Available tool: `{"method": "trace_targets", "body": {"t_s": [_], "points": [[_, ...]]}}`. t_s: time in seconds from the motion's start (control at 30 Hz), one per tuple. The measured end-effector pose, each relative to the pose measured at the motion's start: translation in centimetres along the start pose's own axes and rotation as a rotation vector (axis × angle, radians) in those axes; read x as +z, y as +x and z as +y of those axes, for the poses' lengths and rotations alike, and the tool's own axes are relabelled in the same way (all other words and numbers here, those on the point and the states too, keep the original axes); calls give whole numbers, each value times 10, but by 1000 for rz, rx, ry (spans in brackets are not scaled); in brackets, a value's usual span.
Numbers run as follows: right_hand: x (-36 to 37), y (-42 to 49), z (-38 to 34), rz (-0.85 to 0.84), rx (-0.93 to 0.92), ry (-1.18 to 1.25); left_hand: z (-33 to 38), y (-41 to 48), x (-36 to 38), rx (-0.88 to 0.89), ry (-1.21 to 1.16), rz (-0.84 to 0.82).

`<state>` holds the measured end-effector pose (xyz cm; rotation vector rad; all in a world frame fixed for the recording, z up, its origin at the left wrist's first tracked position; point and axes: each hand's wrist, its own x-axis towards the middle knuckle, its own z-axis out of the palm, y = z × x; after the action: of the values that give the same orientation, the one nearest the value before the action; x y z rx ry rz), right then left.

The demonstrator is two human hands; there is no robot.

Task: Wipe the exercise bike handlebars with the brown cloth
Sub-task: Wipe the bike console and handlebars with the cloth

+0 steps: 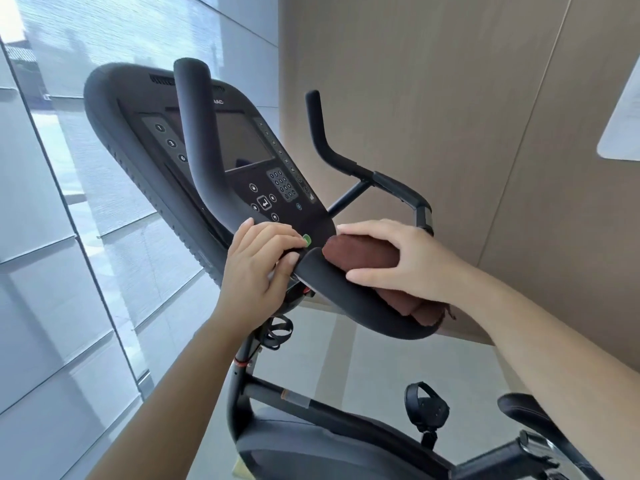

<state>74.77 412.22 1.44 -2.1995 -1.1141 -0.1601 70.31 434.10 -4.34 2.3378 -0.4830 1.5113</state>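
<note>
Clamps brown cloth [360, 254] round the handlebars [332, 285] with right hand [398, 258], grip curled over it, at 4 o'clock of the console [242, 143]. Grasps the bar's inner end with left hand [258, 268], grip curled, at 9 o'clock of the cloth.

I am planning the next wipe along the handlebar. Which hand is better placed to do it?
The right hand. It holds the brown cloth wrapped over the padded handlebar. The left hand has no cloth and only grips the handlebar beside the console.
</note>
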Motion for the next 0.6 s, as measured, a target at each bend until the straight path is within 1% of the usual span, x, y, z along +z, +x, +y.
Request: {"method": "trace_targets", "body": {"t_s": [0.13, 0.2, 0.23, 0.33, 0.43, 0.5, 0.6], "points": [[-2, 3, 6, -106, 66, 203, -5, 1, -5, 39, -25, -30], [-3, -1, 9, -139, 71, 193, -7, 2, -4, 44, -28, -25], [-1, -2, 8, -129, 68, 184, -7, 2, -4, 41, -31, -18], [7, -6, 4, -26, 71, 174, -8, 2, -1, 42, -52, 7], [10, -21, 5, 92, 75, 111, -12, 1, 1, 56, -67, 20], [11, -37, 7, 146, 88, 60, -13, 1, 2, 70, -87, 24], [11, -63, 7, 214, 136, 59, -14, 1, 3, 74, -105, 25]]}}
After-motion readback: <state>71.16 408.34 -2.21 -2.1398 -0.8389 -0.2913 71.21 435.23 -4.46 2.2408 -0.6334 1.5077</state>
